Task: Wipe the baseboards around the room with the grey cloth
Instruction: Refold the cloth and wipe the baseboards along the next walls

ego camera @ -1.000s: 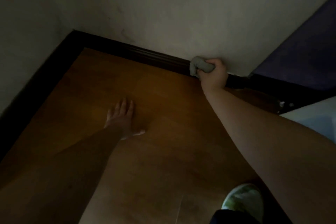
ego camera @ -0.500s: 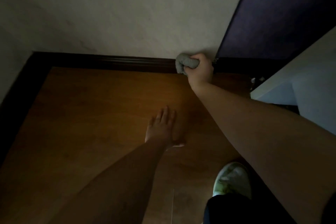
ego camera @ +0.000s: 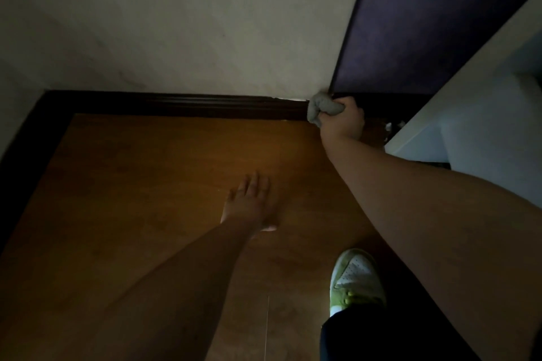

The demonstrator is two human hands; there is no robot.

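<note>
A dark baseboard [ego camera: 187, 105] runs along the foot of the pale wall and turns down the left side of the room. My right hand [ego camera: 343, 121] grips a bunched grey cloth [ego camera: 322, 107] and holds it against the baseboard's right end, where the pale wall meets a dark purple panel [ego camera: 440, 23]. My left hand [ego camera: 249, 204] rests flat on the wooden floor [ego camera: 140, 184], fingers straight and pointing at the wall.
A white piece of furniture [ego camera: 475, 114] stands close on the right, with small bits of debris at its foot. My green and white shoe [ego camera: 356, 281] is planted on the floor below my right arm. The room is dim.
My right hand has slid the cloth rightward along the baseboard to the purple panel's edge. The view has swung right, and my left hand has shifted right on the floor.
</note>
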